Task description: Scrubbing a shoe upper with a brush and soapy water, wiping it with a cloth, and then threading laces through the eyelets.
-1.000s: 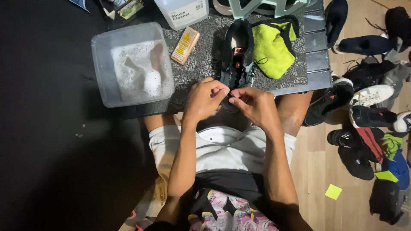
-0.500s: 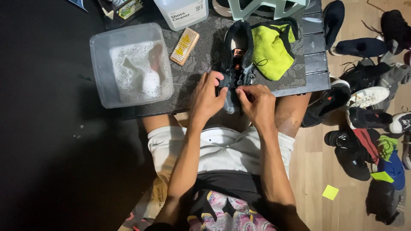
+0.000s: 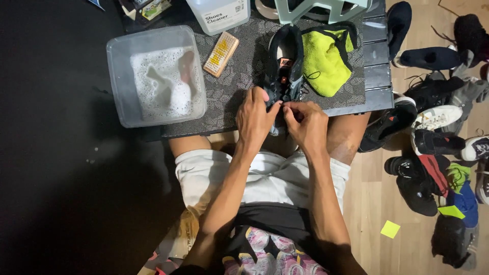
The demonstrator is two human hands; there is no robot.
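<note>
A dark sneaker (image 3: 283,56) with orange marks lies lengthwise on a patterned mat (image 3: 239,86), its near end toward me. My left hand (image 3: 254,117) and my right hand (image 3: 304,122) meet at that near end, fingertips pinched together on the shoe's laces or tongue. What exactly the fingers pinch is too small to tell. A yellow-green cloth (image 3: 326,58) lies just right of the shoe.
A clear tub (image 3: 119,76) of foamy water stands at the left, a small brush (image 3: 221,54) beside it, a white cleaner jug (image 3: 219,14) behind. A pale stool (image 3: 326,9) is at the back. Several shoes (image 3: 433,122) are piled on the wooden floor at right.
Both hands have moved forward from my lap up to the near end of the sneaker and now grip it.
</note>
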